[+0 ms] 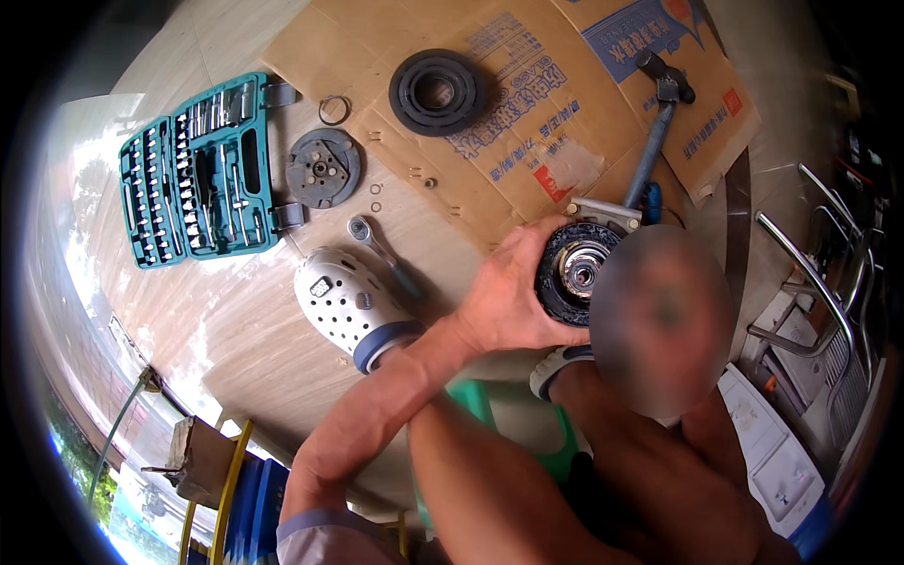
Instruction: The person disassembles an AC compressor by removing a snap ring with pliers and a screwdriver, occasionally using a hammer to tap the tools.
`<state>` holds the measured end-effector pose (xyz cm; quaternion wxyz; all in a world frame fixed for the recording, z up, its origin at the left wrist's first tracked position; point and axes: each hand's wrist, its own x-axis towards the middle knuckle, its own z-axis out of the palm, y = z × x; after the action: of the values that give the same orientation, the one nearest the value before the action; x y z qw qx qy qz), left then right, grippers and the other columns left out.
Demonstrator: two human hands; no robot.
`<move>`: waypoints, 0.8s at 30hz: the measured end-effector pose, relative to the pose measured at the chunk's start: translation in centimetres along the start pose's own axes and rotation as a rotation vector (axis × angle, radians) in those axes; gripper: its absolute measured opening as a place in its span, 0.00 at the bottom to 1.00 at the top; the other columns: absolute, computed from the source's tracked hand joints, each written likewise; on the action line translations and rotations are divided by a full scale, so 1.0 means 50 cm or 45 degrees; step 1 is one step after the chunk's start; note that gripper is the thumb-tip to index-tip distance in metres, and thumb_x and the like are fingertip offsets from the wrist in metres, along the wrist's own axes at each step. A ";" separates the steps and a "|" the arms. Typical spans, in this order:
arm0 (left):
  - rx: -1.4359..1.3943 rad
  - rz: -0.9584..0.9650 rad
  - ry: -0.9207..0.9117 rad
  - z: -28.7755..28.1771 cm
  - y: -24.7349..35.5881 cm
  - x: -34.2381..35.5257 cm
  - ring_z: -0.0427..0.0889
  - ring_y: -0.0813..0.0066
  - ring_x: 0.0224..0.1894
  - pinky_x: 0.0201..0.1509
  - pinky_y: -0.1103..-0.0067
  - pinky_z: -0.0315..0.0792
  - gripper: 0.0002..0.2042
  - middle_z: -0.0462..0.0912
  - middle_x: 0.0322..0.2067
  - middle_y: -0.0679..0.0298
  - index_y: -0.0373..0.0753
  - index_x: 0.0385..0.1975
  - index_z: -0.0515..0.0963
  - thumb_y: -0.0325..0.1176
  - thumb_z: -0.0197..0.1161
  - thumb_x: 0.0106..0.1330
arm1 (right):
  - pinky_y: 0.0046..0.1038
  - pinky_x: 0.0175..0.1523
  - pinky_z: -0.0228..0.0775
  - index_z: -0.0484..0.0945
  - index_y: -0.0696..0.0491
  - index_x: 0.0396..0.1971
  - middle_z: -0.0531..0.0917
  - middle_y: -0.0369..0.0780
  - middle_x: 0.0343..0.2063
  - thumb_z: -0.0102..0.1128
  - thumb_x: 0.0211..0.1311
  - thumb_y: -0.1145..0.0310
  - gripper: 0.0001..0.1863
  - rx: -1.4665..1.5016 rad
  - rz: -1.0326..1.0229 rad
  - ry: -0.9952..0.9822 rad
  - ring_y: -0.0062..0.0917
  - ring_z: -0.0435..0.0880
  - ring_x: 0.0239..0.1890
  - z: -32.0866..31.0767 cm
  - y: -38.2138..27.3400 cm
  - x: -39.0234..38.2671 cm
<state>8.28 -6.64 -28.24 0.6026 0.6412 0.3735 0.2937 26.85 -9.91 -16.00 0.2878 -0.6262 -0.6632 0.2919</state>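
Observation:
My left hand (508, 292) is wrapped round the side of a compressor (582, 271), fingers and thumb gripping it. Its round black end faces up, with a shiny metal hub and shaft in the middle. A metal bracket with bolts (607, 215) juts from its far side. My right forearm (711, 438) comes up from the lower right. A blurred oval covers my right hand, so its fingers and anything in them are hidden. Beyond the compressor a hammer (663, 122) lies on flattened cardboard (556, 113).
On the cardboard lies a black grooved pulley (437, 92). A round clutch plate (324, 169), a snap ring (334, 110) and a ratchet (381, 252) are on the floor beside an open green socket set (198, 169). Bent metal tubes (810, 273) stand at right, a green stool (471, 400) below me.

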 end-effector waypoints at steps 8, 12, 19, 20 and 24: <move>0.017 -0.054 -0.057 -0.015 -0.004 -0.003 0.83 0.48 0.61 0.64 0.61 0.78 0.59 0.81 0.58 0.50 0.39 0.70 0.64 0.54 0.91 0.35 | 0.32 0.39 0.78 0.83 0.58 0.38 0.84 0.44 0.35 0.74 0.63 0.71 0.09 -0.144 -0.060 -0.033 0.35 0.86 0.34 0.007 -0.006 0.020; 0.009 -0.019 -0.087 -0.016 -0.005 -0.001 0.81 0.48 0.62 0.66 0.61 0.76 0.61 0.80 0.59 0.49 0.39 0.71 0.63 0.54 0.92 0.35 | 0.32 0.40 0.78 0.83 0.58 0.38 0.84 0.44 0.34 0.74 0.63 0.72 0.09 -0.177 -0.072 -0.048 0.34 0.85 0.34 0.003 -0.007 0.016; -0.014 -0.020 -0.125 -0.018 0.001 0.001 0.79 0.47 0.63 0.68 0.60 0.73 0.61 0.79 0.60 0.48 0.36 0.72 0.63 0.55 0.91 0.36 | 0.30 0.40 0.77 0.82 0.59 0.38 0.84 0.45 0.35 0.73 0.64 0.73 0.08 -0.150 -0.002 -0.005 0.33 0.85 0.34 -0.007 -0.005 0.004; -0.041 -0.031 -0.121 -0.018 0.001 0.003 0.78 0.46 0.62 0.68 0.60 0.72 0.60 0.79 0.60 0.48 0.35 0.71 0.65 0.57 0.90 0.37 | 0.30 0.40 0.77 0.82 0.59 0.38 0.84 0.45 0.35 0.73 0.64 0.74 0.08 -0.145 0.006 -0.004 0.32 0.85 0.34 -0.008 -0.003 0.004; -0.032 0.013 -0.109 -0.016 0.000 0.007 0.77 0.47 0.63 0.69 0.60 0.71 0.58 0.79 0.61 0.49 0.34 0.70 0.67 0.59 0.89 0.39 | 0.29 0.39 0.76 0.82 0.59 0.39 0.84 0.45 0.35 0.73 0.63 0.73 0.09 -0.121 0.016 0.017 0.32 0.84 0.33 -0.015 0.002 0.002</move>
<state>7.82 -5.90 -28.16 0.6246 0.6475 0.3403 0.2736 27.47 -9.80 -15.59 0.2605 -0.6453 -0.6703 0.2577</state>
